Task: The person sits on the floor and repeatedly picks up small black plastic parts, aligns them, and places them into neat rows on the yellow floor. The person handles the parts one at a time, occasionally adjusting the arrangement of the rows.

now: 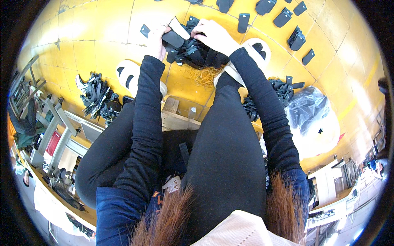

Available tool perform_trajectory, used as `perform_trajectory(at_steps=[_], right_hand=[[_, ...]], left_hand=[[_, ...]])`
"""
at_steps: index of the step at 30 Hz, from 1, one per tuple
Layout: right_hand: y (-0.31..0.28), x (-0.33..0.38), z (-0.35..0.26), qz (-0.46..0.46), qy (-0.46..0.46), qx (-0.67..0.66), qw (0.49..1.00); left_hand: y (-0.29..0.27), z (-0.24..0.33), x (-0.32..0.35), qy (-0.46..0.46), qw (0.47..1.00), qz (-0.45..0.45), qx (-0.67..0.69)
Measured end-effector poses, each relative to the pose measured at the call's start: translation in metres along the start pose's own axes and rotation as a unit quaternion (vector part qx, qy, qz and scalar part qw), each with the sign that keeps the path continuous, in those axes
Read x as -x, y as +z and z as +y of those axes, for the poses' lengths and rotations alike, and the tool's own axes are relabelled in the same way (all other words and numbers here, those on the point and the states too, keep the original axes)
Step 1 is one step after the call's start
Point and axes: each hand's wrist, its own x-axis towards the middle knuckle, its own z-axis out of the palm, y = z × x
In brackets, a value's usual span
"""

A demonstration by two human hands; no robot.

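Over a heap of black flat pieces (201,55) on the floor, my left hand (157,41) grips a few flat black pieces (174,39) with rounded ends. A cream-coloured flat piece (179,28) stands up against them, its pale face showing. My right hand (213,37) is at the heap's right side, fingers bent and closed at the black pieces; what lies between the fingertips is too small to make out. A tangle of yellow rubber bands (200,76) lies just below the heap, between my white sandals (130,76).
Small stacks of black pieces (283,17) sit in rows on the yellow tiled floor (102,28) at the far right. More piles lie beside my left leg (96,96) and right leg (283,90). A clear plastic bag (308,107) stands at right; metal frames (55,123) at left.
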Motion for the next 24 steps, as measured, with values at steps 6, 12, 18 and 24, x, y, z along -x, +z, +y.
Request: perform_trajectory(at_steps=[6,12,18,24], right_hand=[[0.002,0.004,-0.021,0.096,0.063,-0.262,0.958],[-0.004,0.009,-0.021,0.232,0.198,-0.364,0.88],[-0.006,0.034,-0.021,0.264,0.146,-0.148,0.942],[0.017,0.048,-0.021,0.07,0.171,-0.233,0.955]], left_hand=[[0.002,0.008,0.005,0.027,0.984,-0.12,-0.128],[0.014,0.009,0.008,-0.006,0.988,-0.114,0.106],[-0.01,0.027,-0.01,-0.07,0.982,-0.117,0.13],[-0.006,0.016,-0.002,-0.027,0.991,-0.078,0.102]])
